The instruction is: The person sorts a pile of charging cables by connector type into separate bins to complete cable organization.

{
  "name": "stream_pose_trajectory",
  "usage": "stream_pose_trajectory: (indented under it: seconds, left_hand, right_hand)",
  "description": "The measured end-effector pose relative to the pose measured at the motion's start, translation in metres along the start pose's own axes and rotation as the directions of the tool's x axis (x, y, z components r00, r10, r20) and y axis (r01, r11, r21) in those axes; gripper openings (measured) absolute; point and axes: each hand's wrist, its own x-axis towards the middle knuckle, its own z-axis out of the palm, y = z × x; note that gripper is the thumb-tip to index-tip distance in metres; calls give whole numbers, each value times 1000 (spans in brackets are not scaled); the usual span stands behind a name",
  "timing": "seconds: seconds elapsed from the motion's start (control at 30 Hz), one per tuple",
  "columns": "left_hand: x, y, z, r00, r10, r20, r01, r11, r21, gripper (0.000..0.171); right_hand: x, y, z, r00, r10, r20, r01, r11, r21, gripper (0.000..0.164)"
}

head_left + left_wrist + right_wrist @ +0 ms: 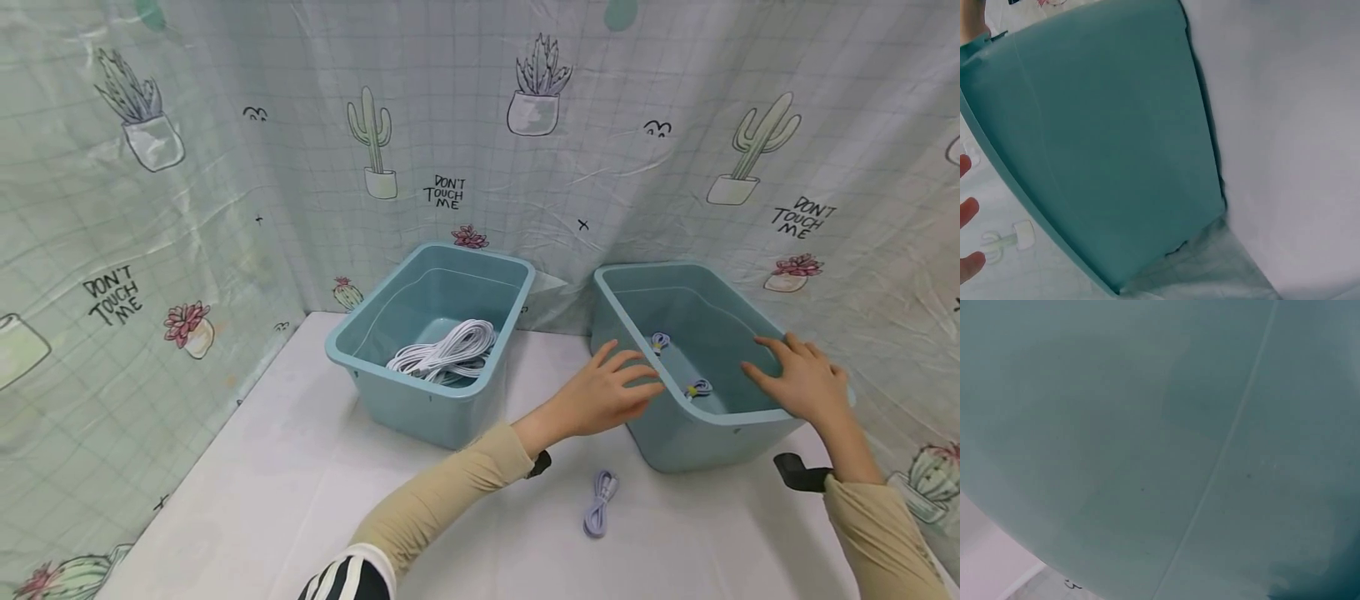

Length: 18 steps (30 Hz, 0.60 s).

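Beside the left rim of the right-hand blue bin (720, 450) is my left hand (606, 393), fingers spread and loosely bent, holding nothing. In the left wrist view, several fingertips (969, 212) show at the left edge, past the rim of the bin wall (1110, 150). My right hand (808, 382) hovers at the bin's right rim, thumb and fingers apart, with nothing in it. The right wrist view is filled by the bin wall (1147, 437). Inside this bin lie two small coiled cables, one (660, 342) farther back and one (699, 388) nearer the front.
A coiled lilac cable (600, 504) lies on the white table (510, 542) in front of the bins. The left-hand blue bin (420, 417) holds a pile of white cables (450, 350). A cactus-print sheet (465, 125) hangs behind and at both sides.
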Motion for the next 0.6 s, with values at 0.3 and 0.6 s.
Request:
stream_pose_trajectory:
  seconds: [0.3,0.6]
  left_hand:
    - [-19,4,3,991,125,39,-127,990,66,28]
    - [-37,9,4,956,218,198,-248,958,142,30]
  right_hand:
    - [-1,-1,0,1000,0,-5,0,1000,2,66]
    - [-1,0,0,1000,-3,-15,3,1000,-1,64]
